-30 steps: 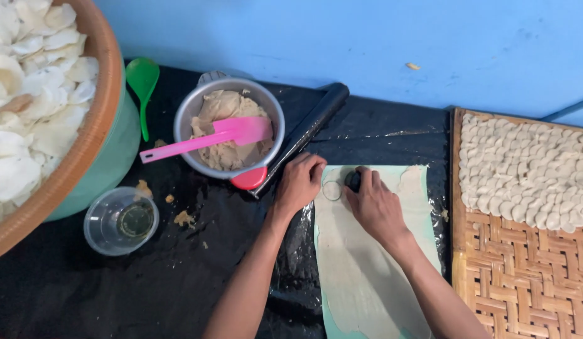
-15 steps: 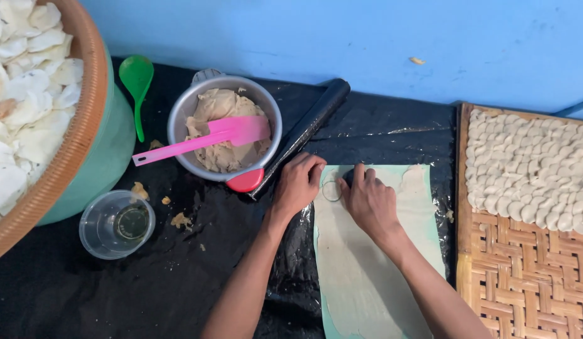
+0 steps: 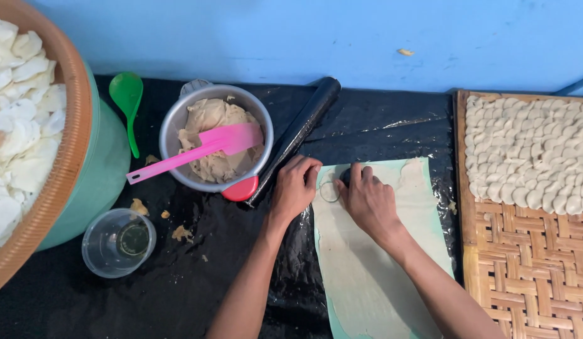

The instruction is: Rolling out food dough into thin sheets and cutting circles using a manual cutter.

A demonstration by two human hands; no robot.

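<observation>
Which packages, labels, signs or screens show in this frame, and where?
None in view: no packages, labels, signs or screens. Only a metal bowl of dough, a clear plastic cup, a green basin and a woven tray on the black-covered table.

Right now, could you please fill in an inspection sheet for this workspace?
Surface: black plastic sheet covers the table, with crumbs near the clear cup.
Job's things: thin dough sheet on a green mat; a round cut mark beside the fingers; a dark round cutter under the right hand.
Clutter: metal bowl of dough with pink spatula, green spoon, black roller, woven tray of cut pieces, basket of white chips.
Grippers: left hand rests at the dough's edge; right hand presses the cutter.
Cables: nothing seen.
Surroundings: blue wall.
</observation>
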